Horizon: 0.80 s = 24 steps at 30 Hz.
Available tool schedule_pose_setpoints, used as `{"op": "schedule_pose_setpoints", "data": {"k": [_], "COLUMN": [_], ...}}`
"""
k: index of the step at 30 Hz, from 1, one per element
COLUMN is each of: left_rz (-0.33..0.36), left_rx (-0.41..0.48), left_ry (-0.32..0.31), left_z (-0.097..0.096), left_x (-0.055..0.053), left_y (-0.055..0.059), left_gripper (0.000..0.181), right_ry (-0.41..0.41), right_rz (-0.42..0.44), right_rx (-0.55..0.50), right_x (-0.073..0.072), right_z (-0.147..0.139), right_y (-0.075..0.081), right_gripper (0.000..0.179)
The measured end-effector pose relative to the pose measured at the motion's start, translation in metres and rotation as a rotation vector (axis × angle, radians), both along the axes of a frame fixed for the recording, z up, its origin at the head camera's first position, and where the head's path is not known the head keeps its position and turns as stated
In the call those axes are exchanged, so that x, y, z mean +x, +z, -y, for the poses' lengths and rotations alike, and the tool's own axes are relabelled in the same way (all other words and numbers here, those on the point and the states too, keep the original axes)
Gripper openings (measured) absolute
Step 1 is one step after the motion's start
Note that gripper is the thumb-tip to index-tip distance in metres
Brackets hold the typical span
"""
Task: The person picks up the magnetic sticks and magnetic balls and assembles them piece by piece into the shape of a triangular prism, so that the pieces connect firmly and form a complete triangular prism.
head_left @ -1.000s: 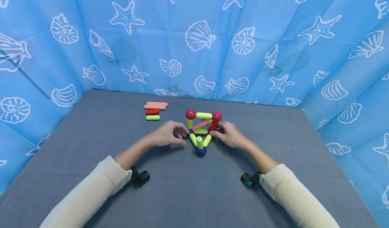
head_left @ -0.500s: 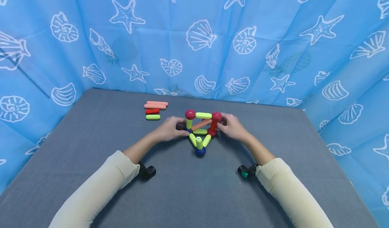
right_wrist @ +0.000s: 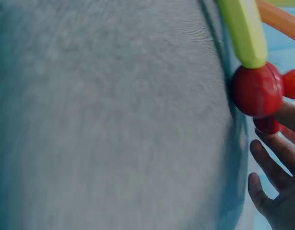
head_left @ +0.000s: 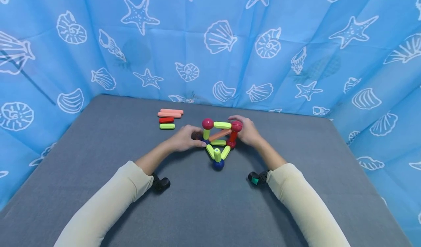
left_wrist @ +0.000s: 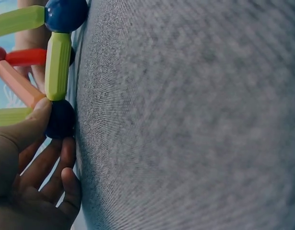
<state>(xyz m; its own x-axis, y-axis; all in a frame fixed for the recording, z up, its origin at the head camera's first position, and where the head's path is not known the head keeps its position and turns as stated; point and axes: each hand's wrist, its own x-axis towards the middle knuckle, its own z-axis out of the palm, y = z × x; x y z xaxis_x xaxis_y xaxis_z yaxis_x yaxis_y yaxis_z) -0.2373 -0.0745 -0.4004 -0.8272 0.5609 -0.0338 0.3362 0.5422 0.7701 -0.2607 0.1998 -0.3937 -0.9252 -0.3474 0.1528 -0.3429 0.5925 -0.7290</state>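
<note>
Two black wrist devices (head_left: 162,184) are sticking out under two pale sleeves (head_left: 108,203). The ball-and-rod frame is standing mid-table, its front blue ball (head_left: 218,164) coming nearest and carrying one upright rod (head_left: 217,155). Left hand (head_left: 186,139) is pinching the lower-left blue ball (left_wrist: 61,120) between thumb and fingers, same spot as half a second ago. Right hand (head_left: 249,131) is what's changing: it is now sitting farther back, by the upper-right red ball (head_left: 236,126), instead of beside the upright red rod (head_left: 233,136). Its visible fingers are spreading; a second red shape (right_wrist: 268,125) is showing among them, cannot tell whether pinched or just behind. Probably left is steadying while right is repositioning; no loose rod is joining the frame.

Counting the frame: five balls showing clearly (three red, two blue), six yellow-green rods, one red rod, one orange rod (head_left: 219,134) running diagonally. Farther off, four loose rods are lying: one yellow-green (head_left: 167,126), one red (head_left: 166,120), two salmon (head_left: 169,114). Blue curtain (head_left: 197,16) is hanging behind.
</note>
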Motion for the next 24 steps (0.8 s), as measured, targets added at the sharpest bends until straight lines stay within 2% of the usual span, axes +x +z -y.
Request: {"op": "schedule_pose_setpoints", "data": {"k": [3,6,9,12,15,19,24], "left_rz": [-0.001,-0.006,-0.009,-0.006,0.000,-0.005,-0.016], "left_rx": [0.006,0.008,0.014,0.017,0.016,0.016,0.023], "left_ry": [-0.008,-0.011,-0.017,-0.023,-0.023,-0.023,-0.040], "left_z": [-0.001,-0.001,0.000,0.001,0.000,0.000,0.000], "left_x": [0.000,-0.001,-0.001,-0.001,-0.001,-0.001,-0.001], "left_y": [0.000,0.000,-0.001,0.000,0.000,0.000,0.000], "left_gripper": [0.041,0.039,0.038,0.038,0.037,0.036,0.035], "right_ry": [-0.078,-0.130,-0.122,-0.044,0.073,0.224,0.334], "right_rz": [0.004,-0.032,-0.086,-0.156,-0.202,-0.183,-0.072], "right_rx": [-0.104,-0.198,-0.246,-0.253,-0.245,-0.229,-0.192], "right_x": [0.006,0.014,0.025,0.040,0.056,0.075,0.087], "right_z": [-0.010,-0.021,-0.025,-0.021,-0.012,0.001,0.015], "right_y": [0.011,0.030,0.052,0.070,0.079,0.076,0.061], "right_gripper": [0.044,0.046,0.049,0.048,0.047,0.047,0.047]}}
